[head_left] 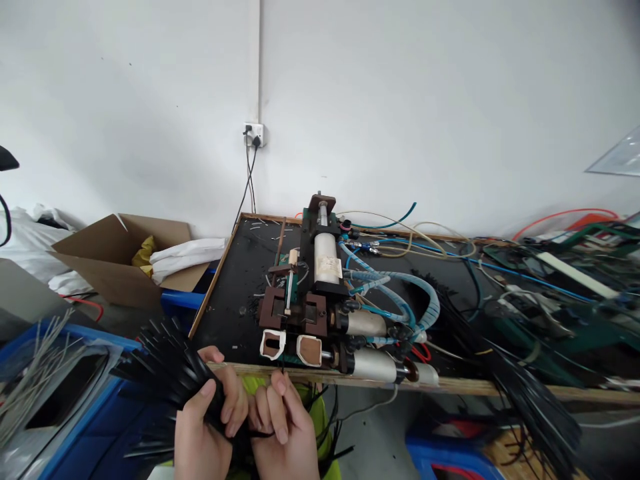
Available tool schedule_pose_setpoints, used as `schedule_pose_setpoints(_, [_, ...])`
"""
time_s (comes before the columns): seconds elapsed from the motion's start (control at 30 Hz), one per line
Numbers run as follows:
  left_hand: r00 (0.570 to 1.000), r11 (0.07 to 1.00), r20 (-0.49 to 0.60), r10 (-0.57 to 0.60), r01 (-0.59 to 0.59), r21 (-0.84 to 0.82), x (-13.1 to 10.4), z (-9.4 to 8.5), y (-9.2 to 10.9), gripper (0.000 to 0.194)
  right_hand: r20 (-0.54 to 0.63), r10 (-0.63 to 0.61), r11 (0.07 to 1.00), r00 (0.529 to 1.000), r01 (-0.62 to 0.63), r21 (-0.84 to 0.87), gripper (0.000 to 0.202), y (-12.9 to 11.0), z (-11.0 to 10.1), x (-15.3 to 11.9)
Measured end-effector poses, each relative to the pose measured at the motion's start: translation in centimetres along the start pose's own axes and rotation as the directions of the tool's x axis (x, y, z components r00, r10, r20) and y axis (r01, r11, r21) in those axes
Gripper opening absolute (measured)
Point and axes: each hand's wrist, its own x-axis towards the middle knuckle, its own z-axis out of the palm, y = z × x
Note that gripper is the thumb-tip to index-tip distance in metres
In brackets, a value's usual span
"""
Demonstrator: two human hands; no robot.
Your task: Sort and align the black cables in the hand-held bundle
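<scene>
My left hand (207, 417) is wrapped round a thick bundle of black cables (165, 367), their cut ends fanned out up and to the left. Close beside it, my right hand (283, 417) is closed in a pinch on one thin black cable. That cable points up at the front of a pneumatic machine (327, 263), between two brown jaw blocks (310, 350) edged in white. My fingertips are just below the table's front edge. The lower part of the bundle is hidden behind my hands.
A black table (225, 287) with a wooden rim carries the machine, its blue air hoses (420, 287) and scattered offcuts. More black cables (525, 393) hang over the front edge at right. A blue bin (113, 347) and an open cardboard box (105, 267) stand at left.
</scene>
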Motion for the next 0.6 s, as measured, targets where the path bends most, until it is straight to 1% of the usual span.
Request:
schedule_pose_setpoints(0.1, [0.998,0.999,0.056,-0.026,0.027,-0.025,0.0,-0.5,0.0,0.014,-0.018,-0.01,1.0,1.0,0.01,-0.019,0.027,0.0,0.1,0.0])
schedule_pose_setpoints(0.23, [0.998,0.999,0.055,-0.016,0.019,-0.043,0.1,-0.6,-0.1,0.012,-0.035,-0.009,0.999,0.999,0.008,-0.031,0.025,-0.1,0.3,-0.1])
schedule_pose_setpoints(0.33, [1.0,0.999,0.005,-0.011,0.011,-0.045,0.2,-0.2,-0.2,0.012,-0.042,-0.007,0.999,0.999,0.006,-0.045,0.023,-0.1,0.4,-0.1])
schedule_pose_setpoints(0.47, [0.992,1.0,-0.123,0.009,-0.012,-0.018,0.2,0.8,-0.4,0.018,-0.048,-0.026,0.995,0.999,0.022,-0.095,0.028,0.2,0.2,-0.3])
schedule_pose_setpoints(0.53, [0.985,1.0,-0.173,0.023,-0.019,0.024,0.1,1.1,-0.7,0.023,-0.049,-0.059,0.989,0.997,0.051,-0.142,0.03,0.4,-0.1,-0.3])
schedule_pose_setpoints(0.6, [0.981,0.997,-0.193,0.033,-0.019,0.072,-0.1,1.3,-1.0,0.026,-0.064,-0.119,0.97,0.991,0.102,-0.221,0.031,0.5,-0.3,-0.2])
